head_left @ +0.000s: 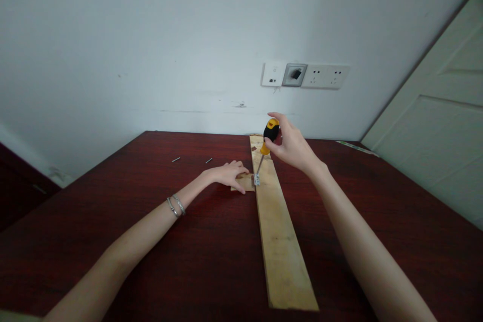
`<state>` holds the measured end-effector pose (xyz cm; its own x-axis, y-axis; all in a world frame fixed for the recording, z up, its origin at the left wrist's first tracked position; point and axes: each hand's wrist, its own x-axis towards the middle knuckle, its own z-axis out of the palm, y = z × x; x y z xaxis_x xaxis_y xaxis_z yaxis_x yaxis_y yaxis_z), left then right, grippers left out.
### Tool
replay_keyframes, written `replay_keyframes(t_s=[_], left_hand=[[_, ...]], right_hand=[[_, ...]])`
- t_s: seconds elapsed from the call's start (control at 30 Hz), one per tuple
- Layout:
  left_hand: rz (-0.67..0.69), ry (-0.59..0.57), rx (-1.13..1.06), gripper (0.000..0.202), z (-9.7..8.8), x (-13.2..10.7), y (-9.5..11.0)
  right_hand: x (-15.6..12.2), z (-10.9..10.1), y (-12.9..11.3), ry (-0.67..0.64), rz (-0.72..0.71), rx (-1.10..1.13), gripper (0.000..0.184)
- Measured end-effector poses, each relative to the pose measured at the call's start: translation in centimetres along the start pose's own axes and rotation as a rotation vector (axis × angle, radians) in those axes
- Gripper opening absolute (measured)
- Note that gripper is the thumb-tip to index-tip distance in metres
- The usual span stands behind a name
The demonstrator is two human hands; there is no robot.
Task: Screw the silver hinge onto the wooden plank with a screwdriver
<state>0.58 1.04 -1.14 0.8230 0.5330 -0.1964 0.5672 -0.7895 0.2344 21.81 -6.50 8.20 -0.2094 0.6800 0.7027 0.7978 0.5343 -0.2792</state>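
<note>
Screwdriver [265,148] slanting down-left to the hinge [257,180]
Right fingers [275,148] gripping it, left fingers [239,187] straddling the block [247,182].

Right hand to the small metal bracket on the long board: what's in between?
The screwdriver: yellow-and-black handle in the right hand, shaft slanting down toward the metal bracket. Shows in the head view.

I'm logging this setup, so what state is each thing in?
Screwdriver, held in right hand, tilted, tip at the metal bracket
Metal bracket, where boards meet; fastening unclear
Small board, flat, under left hand
Long board, lying flat on table
Two screws or nails, lying loose
White double socket, nothing plugged in
</note>
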Motion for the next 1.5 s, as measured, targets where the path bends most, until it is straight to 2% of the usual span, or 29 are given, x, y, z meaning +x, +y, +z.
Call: replay_keyframes(t_s=[0.2, 0.37, 0.53, 0.7, 0.9, 1.1, 1.33, 1.5], left_hand=[[0.009, 0.007, -0.001, 0.077, 0.1, 0.1, -0.3], [0.013, 0.009, 0.008, 0.078, 0.2, 0.1, -0.3], [0.002, 0.006, 0.001, 0.076, 0.2, 0.1, -0.3], [0.016, 0.008, 0.004, 0.077, 0.3, 0.3, -0.5], [0.021, 0.017, 0.0, 0.078, 0.4, 0.3, -0.7], [0.017, 0.011, 0.002, 0.078, 0.2, 0.1, -0.3], [0.008, 0.016, 0.012, 0.077, 0.3, 0.2, -0.4], [0.009, 0.017, 0.008, 0.078, 0.5, 0.3, -0.6]], right_hand=[[0.1, 0.3, 0.3, 0.07, -0.028, 0.024, 0.041], [0.0, 0.5, 0.1, 0.079, -0.013, 0.005, 0.053], [0.0, 0.3, -0.3, 0.072, -0.042, 0.055, 0.043], [0.1, 0.4, -0.2, 0.118, -0.019, 0.051, 0.045], [0.0, 0.4, -0.5, 0.093, -0.019, 0.029, 0.052], [0.2, 0.4, -0.6, 0.123, 0.006, 0.069, 0.038], [0.2, 0.5, -0.6, 0.109, 0.02, 0.049, 0.052], [0.2, 0.2, -0.9, 0.104, 0.003, 0.025, 0.044]])
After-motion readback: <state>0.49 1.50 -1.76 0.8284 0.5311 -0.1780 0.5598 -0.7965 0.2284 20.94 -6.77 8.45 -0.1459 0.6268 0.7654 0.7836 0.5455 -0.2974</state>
